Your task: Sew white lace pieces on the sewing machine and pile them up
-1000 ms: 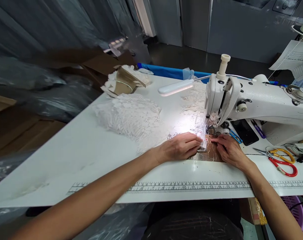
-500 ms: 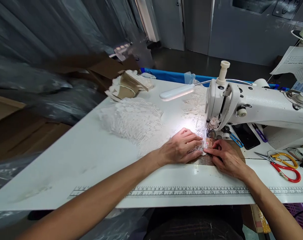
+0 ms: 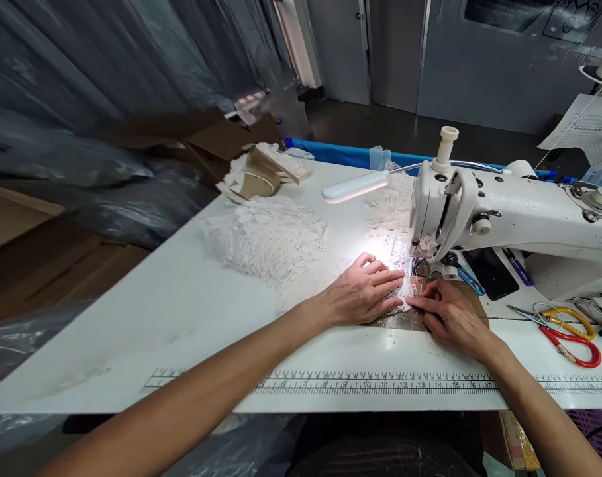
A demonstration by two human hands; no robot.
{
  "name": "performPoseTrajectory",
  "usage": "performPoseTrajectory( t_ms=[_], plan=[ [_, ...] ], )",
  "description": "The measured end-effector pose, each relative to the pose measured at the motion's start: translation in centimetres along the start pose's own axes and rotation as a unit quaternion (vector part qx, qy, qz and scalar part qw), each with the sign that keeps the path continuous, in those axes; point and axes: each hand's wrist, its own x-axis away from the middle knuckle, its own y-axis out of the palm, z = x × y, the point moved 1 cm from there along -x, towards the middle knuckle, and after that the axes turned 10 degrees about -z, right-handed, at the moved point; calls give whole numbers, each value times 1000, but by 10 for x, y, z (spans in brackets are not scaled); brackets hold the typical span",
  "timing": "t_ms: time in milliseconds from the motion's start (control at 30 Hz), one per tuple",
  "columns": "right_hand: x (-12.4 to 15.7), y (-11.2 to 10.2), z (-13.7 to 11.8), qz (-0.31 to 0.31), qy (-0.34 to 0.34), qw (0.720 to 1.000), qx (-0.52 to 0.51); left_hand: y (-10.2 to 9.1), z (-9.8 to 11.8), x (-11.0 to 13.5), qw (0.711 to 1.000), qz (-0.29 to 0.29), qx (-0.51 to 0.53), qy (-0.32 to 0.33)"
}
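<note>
My left hand [image 3: 367, 291] lies flat, fingers stretched out, pressing white lace [image 3: 402, 288] onto the table just in front of the needle of the white sewing machine [image 3: 504, 205]. My right hand [image 3: 452, 318] rests beside it, fingers together, pinching the lace's right edge against the brown taped plate [image 3: 410, 321]. The lace trails left into a larger heap of white lace [image 3: 268, 238]. The lamp [image 3: 355, 185] lights the spot under the needle brightly.
Red-handled and yellow-handled scissors [image 3: 569, 328] lie right of my right hand. A blue clipper [image 3: 467, 278] and a dark phone [image 3: 489, 273] sit under the machine arm. A cardboard-wrapped lace bundle [image 3: 258, 173] is at the back left. A printed ruler [image 3: 380, 383] runs along the table's near edge.
My left hand went from pinching to flat with spread fingers on the lace. Both hands shifted slightly toward the needle. The view moved a little.
</note>
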Motion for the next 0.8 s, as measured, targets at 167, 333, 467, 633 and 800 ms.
performPoseTrajectory(
  t_ms=[167,333,467,633,800],
  plan=[
    [0,-1,0,0,-5,1000,5,-1,1,-2,1000,19,3,9],
    [0,-1,-1,5,-10,1000,-5,-1,2,-1,1000,2,17,9],
    [1,-1,-2,9,-7,1000,-7,-3,3,-1,1000,-25,14,-6],
    [1,0,-2,10,-9,1000,4,0,4,-1,999,-25,18,-12],
    [1,0,-2,14,-12,1000,16,2,6,-1,999,-9,13,-35]
  ],
)
